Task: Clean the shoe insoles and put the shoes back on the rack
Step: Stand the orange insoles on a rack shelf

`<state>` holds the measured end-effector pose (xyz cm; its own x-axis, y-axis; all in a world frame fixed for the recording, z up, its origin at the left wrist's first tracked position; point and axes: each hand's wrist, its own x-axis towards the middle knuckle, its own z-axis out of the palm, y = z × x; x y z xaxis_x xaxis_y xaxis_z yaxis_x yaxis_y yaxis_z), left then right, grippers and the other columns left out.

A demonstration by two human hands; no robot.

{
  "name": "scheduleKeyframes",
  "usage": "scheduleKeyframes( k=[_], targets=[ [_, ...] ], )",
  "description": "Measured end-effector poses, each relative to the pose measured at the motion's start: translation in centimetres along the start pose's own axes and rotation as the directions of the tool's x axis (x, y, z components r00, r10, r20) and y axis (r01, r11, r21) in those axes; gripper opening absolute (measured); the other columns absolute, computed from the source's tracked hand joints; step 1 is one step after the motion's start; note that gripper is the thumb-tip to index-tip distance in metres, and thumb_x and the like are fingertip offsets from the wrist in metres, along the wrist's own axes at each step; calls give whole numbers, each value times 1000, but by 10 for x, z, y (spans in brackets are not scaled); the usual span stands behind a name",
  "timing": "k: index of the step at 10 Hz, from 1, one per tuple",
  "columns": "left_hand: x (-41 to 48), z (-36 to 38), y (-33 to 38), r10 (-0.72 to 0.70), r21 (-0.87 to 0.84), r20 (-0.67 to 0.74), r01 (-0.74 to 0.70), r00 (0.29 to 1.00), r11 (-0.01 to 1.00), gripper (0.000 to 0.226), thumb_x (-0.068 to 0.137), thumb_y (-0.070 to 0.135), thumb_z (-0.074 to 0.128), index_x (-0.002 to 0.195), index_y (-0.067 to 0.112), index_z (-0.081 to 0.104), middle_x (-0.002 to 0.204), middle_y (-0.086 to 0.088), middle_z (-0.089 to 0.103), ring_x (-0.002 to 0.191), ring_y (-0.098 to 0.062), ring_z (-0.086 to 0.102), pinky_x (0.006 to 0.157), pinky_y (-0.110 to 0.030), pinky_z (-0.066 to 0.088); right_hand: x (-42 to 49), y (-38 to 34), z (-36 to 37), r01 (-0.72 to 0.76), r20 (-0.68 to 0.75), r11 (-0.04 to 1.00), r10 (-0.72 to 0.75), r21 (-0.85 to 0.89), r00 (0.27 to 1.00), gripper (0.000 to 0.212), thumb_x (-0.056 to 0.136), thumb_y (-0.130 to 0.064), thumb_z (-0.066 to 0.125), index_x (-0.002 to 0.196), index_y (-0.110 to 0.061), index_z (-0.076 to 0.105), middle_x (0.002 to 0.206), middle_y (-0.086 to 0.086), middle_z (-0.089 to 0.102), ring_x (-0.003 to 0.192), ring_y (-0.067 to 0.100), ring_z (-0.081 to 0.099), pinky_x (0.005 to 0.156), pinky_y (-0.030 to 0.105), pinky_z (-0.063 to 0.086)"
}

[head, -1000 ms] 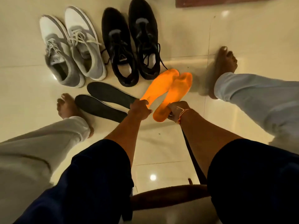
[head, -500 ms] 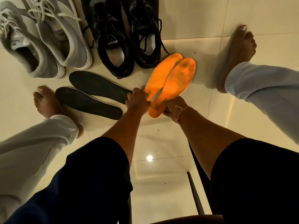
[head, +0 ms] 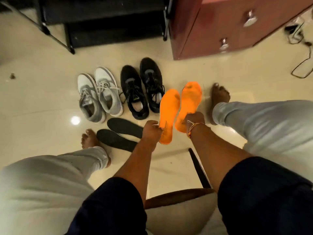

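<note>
Left hand [head: 151,132] and right hand [head: 193,119] are apart, each pinching an orange insole by the heel: left insole [head: 169,109], right insole [head: 190,99], just right of the black shoes [head: 132,89]. Floppy foam on a thin grip, so one could easily slip onto the floor [head: 50,92].

1. The left orange insole [head: 169,112] is gripped near its heel by the left hand [head: 151,131]; the right orange insole [head: 190,100] by the right hand [head: 194,118].
2. Two dark insoles [head: 125,127] lie flat on the floor.
3. Grey sneakers [head: 100,95] and black sneakers [head: 142,87] stand paired before the black rack [head: 101,21].
</note>
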<state>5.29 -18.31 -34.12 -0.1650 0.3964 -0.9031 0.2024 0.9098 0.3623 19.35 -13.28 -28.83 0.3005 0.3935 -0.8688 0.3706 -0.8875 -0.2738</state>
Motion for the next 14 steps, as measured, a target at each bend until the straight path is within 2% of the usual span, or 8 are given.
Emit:
scheduleKeyframes(
  k=[1,2,4,6,8,10,12,14],
  targets=[
    [-53,-11,27,88,-244,11,-83,996,966,11,99,10,60,108,14,66,112,-12,70,106,-34,66,87,-47,57,-29,-3,-24,101,-37,995,-102,-23,994,35,103,-8,43,133,9,50,135,21,54,127,37,51,94,33,43],
    [-97,-30,52,168,-433,-37,-167,985,886,11,103,12,56,110,18,63,105,-6,69,92,-23,66,74,-38,55,-45,-5,-29,244,-146,952,-220,183,965,28,101,-14,45,118,2,61,123,24,62,113,39,58,91,33,46],
    [-167,-68,81,360,-576,-50,-321,932,752,12,105,20,54,116,24,56,107,-7,73,95,-26,71,84,-55,60,-143,-36,-43,369,48,744,-473,557,880,42,93,6,44,120,-24,56,108,2,67,102,29,62,95,52,51],
    [-197,-93,87,494,-614,7,-387,869,689,38,99,2,59,123,31,53,122,-8,70,108,-31,70,74,-45,61,-163,-48,-59,419,103,671,-593,612,799,37,97,6,47,123,-20,51,100,-3,68,87,17,65,68,42,56],
    [-186,-105,107,564,-606,-4,-451,826,655,57,96,-10,56,139,27,47,124,-12,70,111,-31,70,75,-39,61,-141,-75,-55,468,-22,563,-624,681,782,34,98,-7,57,132,-11,51,111,10,70,93,22,71,71,39,59],
    [-150,-117,161,604,-537,-18,-517,797,666,49,97,-8,58,134,23,56,121,-14,71,103,-26,72,77,-36,61,-110,-132,-60,496,-8,510,-692,702,722,24,101,-14,56,124,-20,54,103,-2,74,99,24,71,69,41,61],
    [-89,-135,241,659,-484,-20,-584,752,651,57,97,-7,59,146,20,47,126,-10,70,109,-25,71,83,-36,60,-68,-222,-73,510,21,488,-737,708,676,55,95,9,51,137,-26,40,104,-2,67,91,18,67,70,41,59],
    [-30,-139,300,661,-522,-49,-583,749,623,49,94,-6,62,137,18,54,118,-6,74,106,-20,72,82,-31,59,-13,-285,-74,430,32,402,-759,808,650,90,86,24,47,157,-20,11,118,2,59,112,22,61,85,36,55]
  ],
)
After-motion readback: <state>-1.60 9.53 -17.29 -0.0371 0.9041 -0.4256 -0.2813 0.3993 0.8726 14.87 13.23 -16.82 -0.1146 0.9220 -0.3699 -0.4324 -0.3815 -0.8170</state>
